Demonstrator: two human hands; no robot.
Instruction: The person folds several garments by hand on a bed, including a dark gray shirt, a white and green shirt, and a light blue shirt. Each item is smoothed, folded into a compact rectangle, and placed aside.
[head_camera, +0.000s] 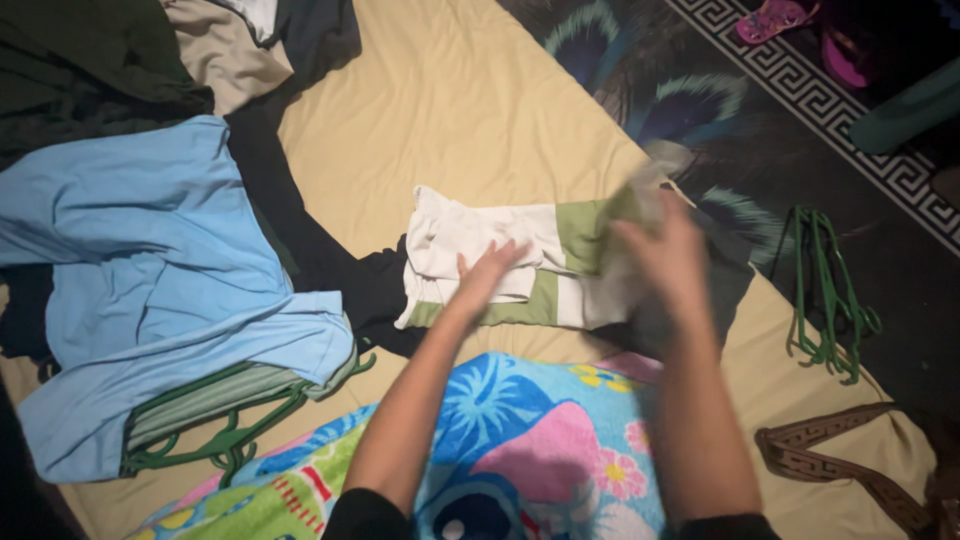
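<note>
- While I'm looking down from the head view, my left hand (490, 268) lies flat with fingers spread on the white and green garment (500, 265), pressing its white part down.
- My right hand (665, 260) is blurry, but its grip looks closed on the green end of that same garment, lifted a bit off the bed.
- That garment sits partly folded on the tan sheet (450, 100) covering the bed, about mid-frame, just above a bright cartoon towel (530, 450) that's closest to me.
- Left of it there's a dark piece of clothing (330, 260) touching the garment's white edge, then a light blue shirt (150, 260) with green hangers (220, 440) poking out underneath.
- More dark and beige clothes are piled at the top left corner.
- Off the bed on the right, another bunch of green hangers (825, 300) lies on a peacock-pattern rug (700, 110), and a brown patterned strap (840, 465) rests on the sheet's corner.
</note>
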